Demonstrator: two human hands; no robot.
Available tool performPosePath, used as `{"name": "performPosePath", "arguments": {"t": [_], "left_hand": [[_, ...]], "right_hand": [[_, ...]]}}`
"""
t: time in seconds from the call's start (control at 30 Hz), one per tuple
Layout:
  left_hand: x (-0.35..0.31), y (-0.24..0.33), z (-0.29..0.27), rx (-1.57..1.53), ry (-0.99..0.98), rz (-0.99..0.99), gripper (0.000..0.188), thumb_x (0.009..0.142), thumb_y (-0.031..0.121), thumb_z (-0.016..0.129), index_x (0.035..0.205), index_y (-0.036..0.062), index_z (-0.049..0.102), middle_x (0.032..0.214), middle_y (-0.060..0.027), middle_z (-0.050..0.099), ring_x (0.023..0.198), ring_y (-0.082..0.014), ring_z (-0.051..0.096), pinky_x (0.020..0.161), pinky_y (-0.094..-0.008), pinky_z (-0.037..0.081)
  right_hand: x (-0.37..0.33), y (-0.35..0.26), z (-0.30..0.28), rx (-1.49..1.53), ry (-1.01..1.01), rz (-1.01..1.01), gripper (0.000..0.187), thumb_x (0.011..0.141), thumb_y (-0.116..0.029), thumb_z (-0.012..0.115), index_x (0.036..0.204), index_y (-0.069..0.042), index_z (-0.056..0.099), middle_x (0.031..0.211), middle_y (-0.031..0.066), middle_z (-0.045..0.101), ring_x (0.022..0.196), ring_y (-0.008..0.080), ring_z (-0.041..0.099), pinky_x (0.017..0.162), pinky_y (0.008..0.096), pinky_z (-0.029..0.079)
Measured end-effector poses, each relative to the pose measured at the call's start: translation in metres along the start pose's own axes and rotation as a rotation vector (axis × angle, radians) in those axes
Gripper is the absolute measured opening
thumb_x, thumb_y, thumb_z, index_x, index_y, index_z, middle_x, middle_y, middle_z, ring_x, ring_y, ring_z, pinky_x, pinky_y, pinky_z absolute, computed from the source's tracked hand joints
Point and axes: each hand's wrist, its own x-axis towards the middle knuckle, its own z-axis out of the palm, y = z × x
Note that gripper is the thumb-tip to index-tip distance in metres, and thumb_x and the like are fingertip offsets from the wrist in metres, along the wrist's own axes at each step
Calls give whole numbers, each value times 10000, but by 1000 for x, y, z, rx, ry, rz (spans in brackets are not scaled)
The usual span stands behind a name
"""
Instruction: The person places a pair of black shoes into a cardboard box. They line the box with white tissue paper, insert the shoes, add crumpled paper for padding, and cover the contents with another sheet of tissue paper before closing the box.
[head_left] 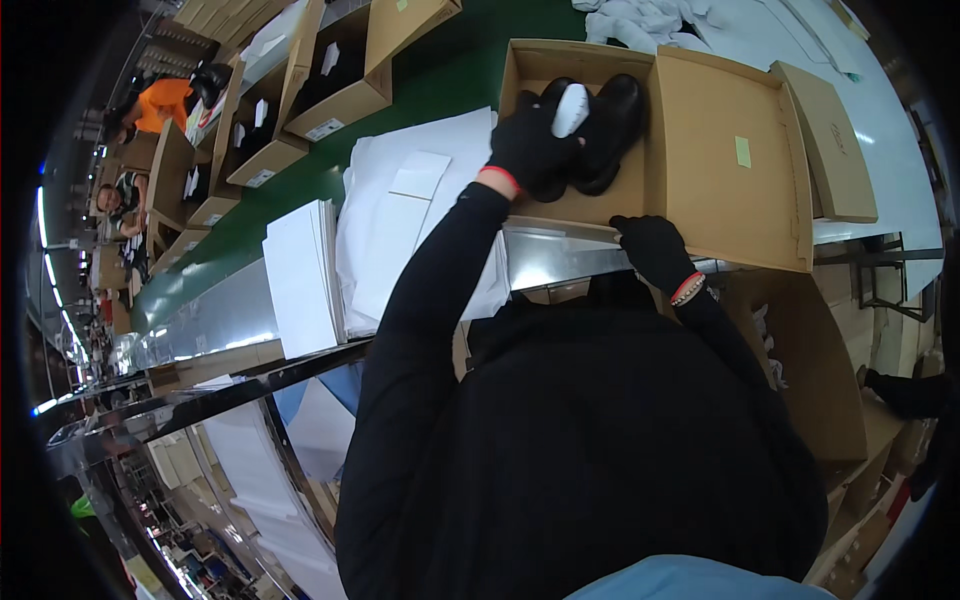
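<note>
An open cardboard shoe box (585,212) lies at the table's front edge, its lid folded back to the right. Inside rests a pair of black shoes (612,125), side by side. My left hand (530,145), in a black glove with bare fingertips, closes around the left shoe. A white piece (571,110), perhaps paper or a tag, sits on that shoe by my fingers; whether I grip it too is hard to see against the black. My right hand (652,250), also black-gloved, grips the box's front edge near the lid fold.
White paper sheets (420,215) lie stacked left of the box. Several open shoe boxes (340,85) line the green table (440,75). A closed box (825,145) stands behind the lid. A large carton (800,365) is at my right. People sit at the far left.
</note>
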Motion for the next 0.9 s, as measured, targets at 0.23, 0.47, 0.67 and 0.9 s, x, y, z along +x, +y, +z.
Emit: {"name": "performPosePath", "arguments": {"t": [0.23,0.47,0.67,0.9], "left_hand": [[-50,-31,-115,-937,-16,-53,434,845,360,677,1071,-10,652,922,-65,689,823,-147,645,766,-267,489],[-121,-81,-210,-733,87,-211,398,869,392,636,960,7,688,840,-29,682,790,-120,644,725,-252,479],[-173,-140,-146,124,64,-356,798,766,661,584,1336,109,494,1220,-264,530,1015,-416,613,841,-469,495],[-262,-125,-88,-217,890,-194,119,864,108,671,960,41,694,921,-91,656,900,-224,634,776,-307,488]], "right_hand": [[-7,11,9,11,81,-38,214,845,-157,570,1019,-78,667,730,143,631,721,314,620,681,439,472],[-1,9,3,-44,-67,1,235,854,-182,583,1051,-74,652,794,144,654,770,315,626,709,442,472],[5,13,4,-88,-92,-16,258,845,-197,624,1077,-86,646,801,160,657,786,331,635,716,447,482],[4,22,0,-59,-178,20,317,849,-207,622,1118,-42,649,912,232,667,848,385,638,760,453,497]]}}
